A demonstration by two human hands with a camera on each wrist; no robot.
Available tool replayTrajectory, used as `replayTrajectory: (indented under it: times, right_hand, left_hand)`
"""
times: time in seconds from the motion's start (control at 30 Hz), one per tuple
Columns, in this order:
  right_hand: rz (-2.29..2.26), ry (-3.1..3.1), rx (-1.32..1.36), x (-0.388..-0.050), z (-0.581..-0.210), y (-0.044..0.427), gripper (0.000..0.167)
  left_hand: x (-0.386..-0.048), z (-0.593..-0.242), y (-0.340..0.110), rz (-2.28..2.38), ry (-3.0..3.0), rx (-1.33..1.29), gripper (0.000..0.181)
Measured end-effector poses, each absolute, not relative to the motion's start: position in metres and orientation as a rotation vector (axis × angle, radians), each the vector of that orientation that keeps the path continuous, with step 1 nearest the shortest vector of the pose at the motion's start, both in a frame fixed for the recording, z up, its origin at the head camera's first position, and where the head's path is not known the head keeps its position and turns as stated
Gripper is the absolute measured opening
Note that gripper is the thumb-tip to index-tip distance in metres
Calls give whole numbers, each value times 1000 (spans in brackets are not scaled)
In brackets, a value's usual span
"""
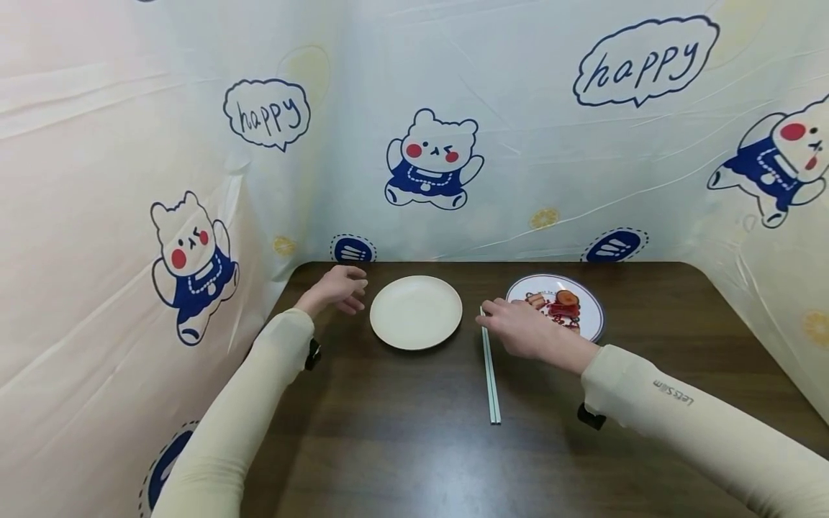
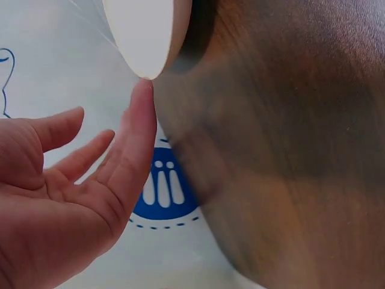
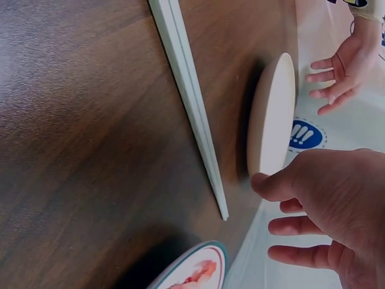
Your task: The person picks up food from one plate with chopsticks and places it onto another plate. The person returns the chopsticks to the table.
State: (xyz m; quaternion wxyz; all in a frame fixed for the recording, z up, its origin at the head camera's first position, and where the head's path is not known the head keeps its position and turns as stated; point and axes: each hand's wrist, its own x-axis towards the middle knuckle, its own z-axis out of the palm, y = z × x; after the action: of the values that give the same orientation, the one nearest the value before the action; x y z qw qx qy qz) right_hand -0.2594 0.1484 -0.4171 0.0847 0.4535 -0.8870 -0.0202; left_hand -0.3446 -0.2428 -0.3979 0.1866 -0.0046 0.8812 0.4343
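Observation:
A plain cream plate (image 1: pixel 417 312) lies near the table's far edge. Just left of it hovers my left hand (image 1: pixel 338 289), its fingers loosely extended and holding nothing; the right wrist view shows a gap between this hand and the plate. A pair of pale green chopsticks (image 1: pixel 491 378) lies side by side on the table, right of the plate. My right hand (image 1: pixel 518 327) is over their far end. In the right wrist view the chopsticks (image 3: pixel 191 108) lie apart from the right hand (image 3: pixel 337 211), whose fingers are relaxed and hold nothing.
Behind my right hand stands a white plate with a dark rim (image 1: pixel 597 309); reddish-brown food-like shapes (image 1: pixel 563 308) show on it. The dark wooden table (image 1: pixel 414 446) meets a printed cloth (image 1: pixel 518 180) at its back and sides.

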Motion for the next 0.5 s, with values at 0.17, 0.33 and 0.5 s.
replayTrajectory:
  times: [0.17,0.33,0.5]
  right_hand:
    - [-94,-2633,1381,-258,-427,149,34]
    - [-71,-2668,1432,-253,-433,151,34]
    - [-62,-2687,1489,-251,-435,152,35]
  left_hand:
    - [-347,-409,-247,1269,2387,-47,50]
    - [-348,-418,-242,1270,2339,-106,49]
    - [-350,-424,-238,1312,2299,-164,49]
